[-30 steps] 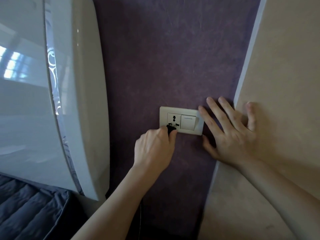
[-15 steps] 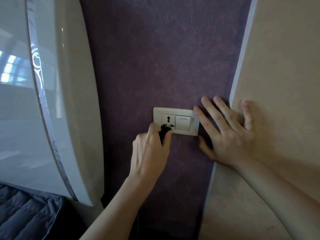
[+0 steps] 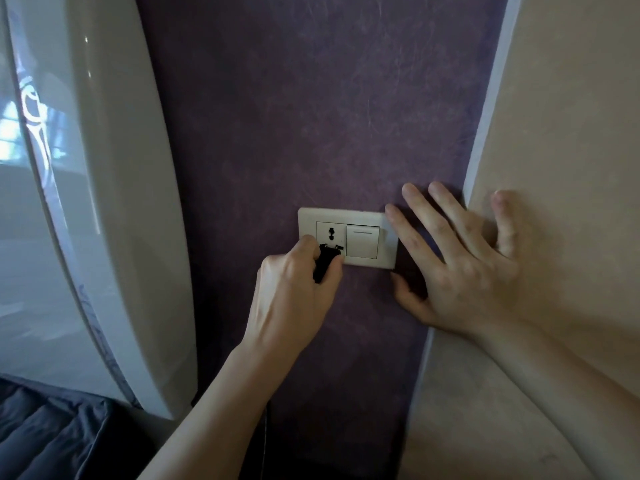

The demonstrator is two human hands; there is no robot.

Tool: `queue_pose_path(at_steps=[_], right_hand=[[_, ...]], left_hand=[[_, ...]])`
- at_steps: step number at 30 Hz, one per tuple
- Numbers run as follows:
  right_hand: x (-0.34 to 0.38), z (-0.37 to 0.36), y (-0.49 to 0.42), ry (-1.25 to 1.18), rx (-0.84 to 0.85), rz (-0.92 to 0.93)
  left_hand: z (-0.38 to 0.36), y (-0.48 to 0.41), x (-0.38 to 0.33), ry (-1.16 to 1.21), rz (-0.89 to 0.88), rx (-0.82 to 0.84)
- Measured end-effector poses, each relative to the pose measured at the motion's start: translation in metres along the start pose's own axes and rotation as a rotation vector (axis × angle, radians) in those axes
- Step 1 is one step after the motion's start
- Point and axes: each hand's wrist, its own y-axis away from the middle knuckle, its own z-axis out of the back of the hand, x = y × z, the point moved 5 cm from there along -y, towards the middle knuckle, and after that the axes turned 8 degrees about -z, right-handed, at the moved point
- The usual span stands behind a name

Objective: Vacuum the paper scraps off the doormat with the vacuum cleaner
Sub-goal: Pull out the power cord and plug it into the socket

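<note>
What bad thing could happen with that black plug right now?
The left hand pinches the black plug close to the socket, so fingertips could slip toward the slots. The right hand lies beside the switch and might bump it.

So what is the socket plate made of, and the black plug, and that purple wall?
The socket plate looks like smooth cream plastic, with a faint sheen and moulded edges. The black plug, pinched by the left hand, seems matt plastic or rubber; too dark to tell. The purple wall looks like matt textured wallpaper or paint, with pale scratchy fibres.
</note>
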Motion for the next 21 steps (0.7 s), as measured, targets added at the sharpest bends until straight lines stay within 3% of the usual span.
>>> queue_pose_path(at_steps=[21], right_hand=[[0.001,-0.002,0.001,0.035,0.004,-0.005]], left_hand=[[-0.009,-0.014,0.005,0.018,0.063,0.061]])
